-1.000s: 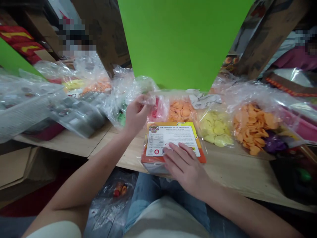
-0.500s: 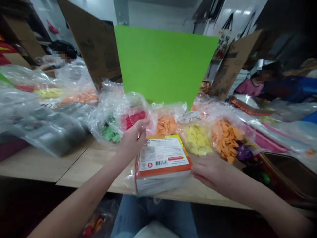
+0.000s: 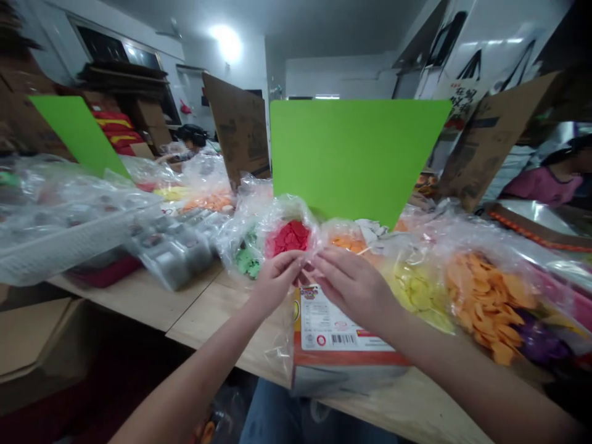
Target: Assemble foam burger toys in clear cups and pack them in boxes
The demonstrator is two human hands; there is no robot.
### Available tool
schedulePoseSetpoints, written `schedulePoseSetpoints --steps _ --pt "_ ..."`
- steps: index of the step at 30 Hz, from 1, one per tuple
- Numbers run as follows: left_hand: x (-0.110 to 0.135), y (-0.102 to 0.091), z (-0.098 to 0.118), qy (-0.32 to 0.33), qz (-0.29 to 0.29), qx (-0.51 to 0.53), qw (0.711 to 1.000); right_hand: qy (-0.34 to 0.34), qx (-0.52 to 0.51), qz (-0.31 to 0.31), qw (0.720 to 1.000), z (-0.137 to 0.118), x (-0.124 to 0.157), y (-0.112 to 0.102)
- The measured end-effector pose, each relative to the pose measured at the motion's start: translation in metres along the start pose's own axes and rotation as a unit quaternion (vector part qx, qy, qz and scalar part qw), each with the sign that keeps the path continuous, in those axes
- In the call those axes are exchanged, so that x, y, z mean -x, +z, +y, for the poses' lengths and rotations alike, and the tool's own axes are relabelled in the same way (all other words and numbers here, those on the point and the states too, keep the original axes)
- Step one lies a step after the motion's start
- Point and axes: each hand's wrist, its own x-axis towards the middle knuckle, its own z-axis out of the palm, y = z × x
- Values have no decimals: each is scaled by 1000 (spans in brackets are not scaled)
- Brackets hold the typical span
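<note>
My left hand (image 3: 276, 279) and my right hand (image 3: 356, 287) meet over the far part of a white and orange printed box (image 3: 345, 357). Their fingers are pinched together; whatever lies between the fingertips is too small or hidden to make out. The box, with a barcode label on top and clear plastic film about it, lies at the table's front edge. Just beyond my fingertips is an open clear bag of red flat pieces (image 3: 290, 237). Bags of green pieces (image 3: 248, 262) and yellow pieces (image 3: 419, 290) flank it, with small orange pieces (image 3: 349, 243) partly hidden behind my right hand.
A green board (image 3: 356, 160) stands upright behind the bags. To the right lie a heap of orange pieces (image 3: 483, 302) and a purple bundle (image 3: 543, 339). Clear plastic trays (image 3: 178, 246) are at left, beside an open cardboard box (image 3: 41, 339) below the table. Other people sit farther back.
My right hand has left the box's right side and come in to meet my left hand above the box. The view has tilted up and turned left.
</note>
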Motion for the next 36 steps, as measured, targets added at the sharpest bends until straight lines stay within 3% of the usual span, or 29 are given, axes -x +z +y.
schedulePoseSetpoints --steps 3,9,14,17,20,24,26,29,32,34,36 --pt "10 -2 1 -7 -6 -23 1000 54 24 24 998 8 -13 16" --pt "18 0 10 54 -1 -134 990 -29 136 52 989 1 -14 17" --pt "19 -1 19 128 -2 -297 946 -57 165 29 984 -4 -16 14" --pt "20 1 21 126 -17 -329 936 -10 128 45 991 -3 -21 16" --pt "20 2 16 85 -20 -283 955 65 44 56 995 4 -26 16" --pt "18 -2 3 2 -11 -166 986 200 -25 93 975 24 -26 -5" --pt "17 -3 1 -20 -10 -120 993 227 -11 126 966 27 -23 -21" --pt "15 -1 5 37 10 -139 990 144 39 106 983 13 -18 -31" --pt "12 5 15 135 30 -246 959 36 106 38 993 -9 -14 -19" --pt "13 8 21 174 28 -305 936 18 150 24 988 -17 -13 -7" --pt "16 9 26 184 14 -316 931 34 161 26 986 -20 -13 0"
